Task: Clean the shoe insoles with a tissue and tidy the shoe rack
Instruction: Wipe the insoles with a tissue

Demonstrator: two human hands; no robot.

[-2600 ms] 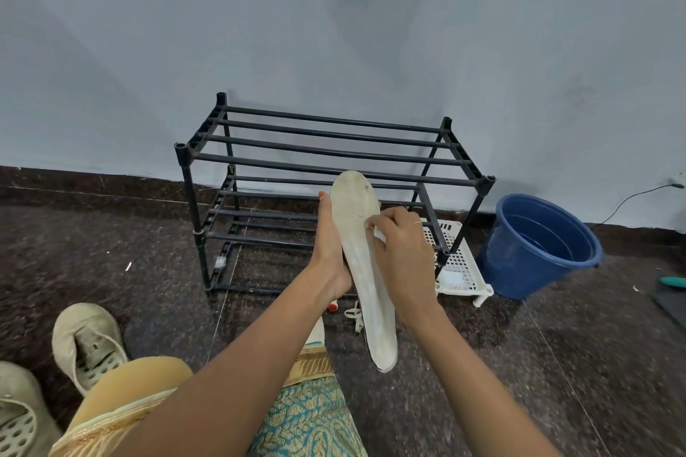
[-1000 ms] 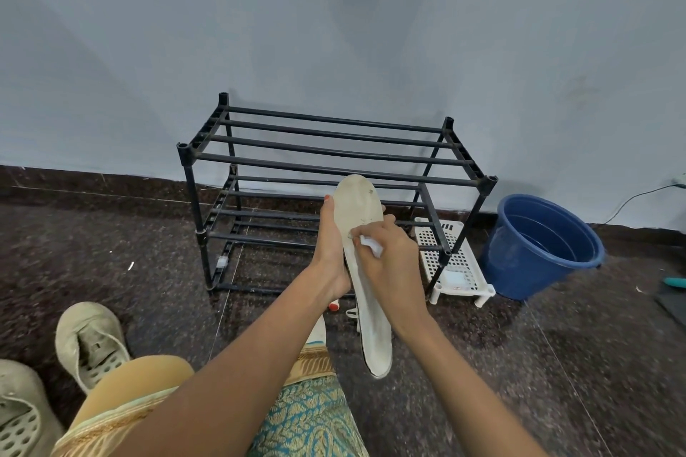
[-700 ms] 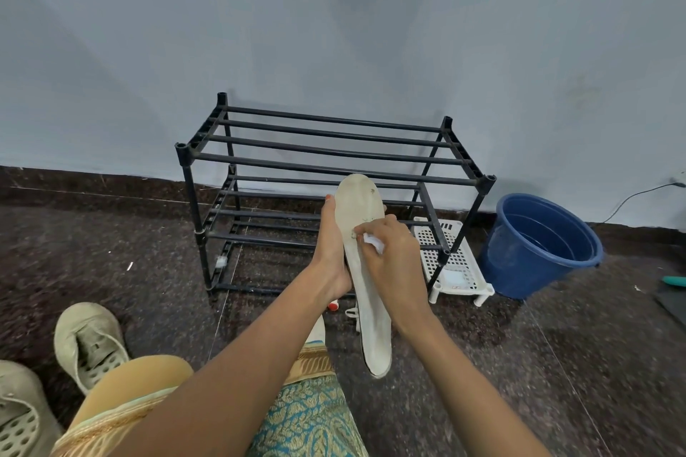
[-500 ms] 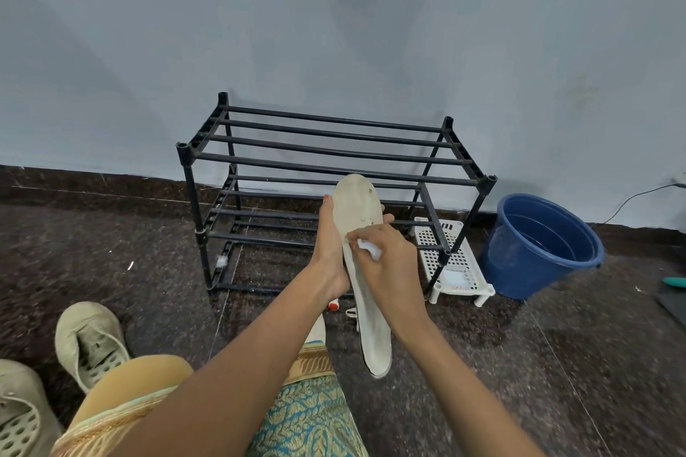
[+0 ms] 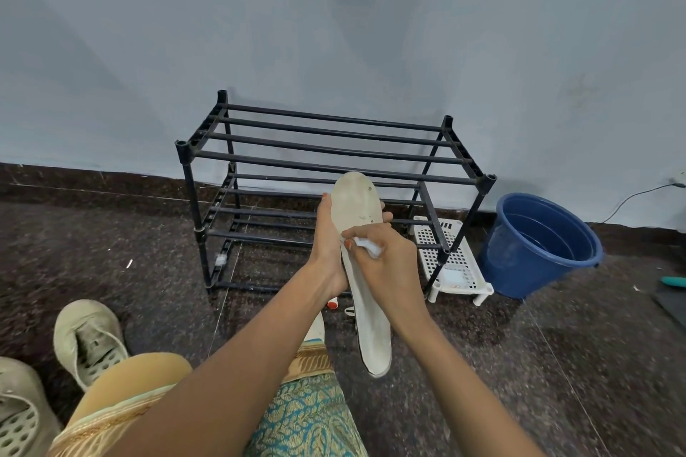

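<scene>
A long off-white insole point(image 5: 358, 204) stands upright in front of me, toe end up. My left hand point(image 5: 328, 245) grips it from the left side, fingers wrapped behind it. My right hand point(image 5: 386, 263) pinches a small white tissue point(image 5: 367, 244) and presses it against the insole's middle. Behind the hands the black two-tier shoe rack point(image 5: 326, 148) stands against the wall with bare bars. Two worn beige shoes point(image 5: 89, 339) lie on the floor at the lower left.
A blue bucket point(image 5: 538, 245) stands right of the rack, with a white perforated plastic tray point(image 5: 451, 263) between them. A cable point(image 5: 638, 193) runs along the right wall. My knees in yellow and teal cloth point(image 5: 297, 419) fill the bottom. The floor is dark speckled stone.
My right hand has slid the tissue to and fro along the insole's middle, now a little lower and to the left. The left hand holds the insole nearly still.
</scene>
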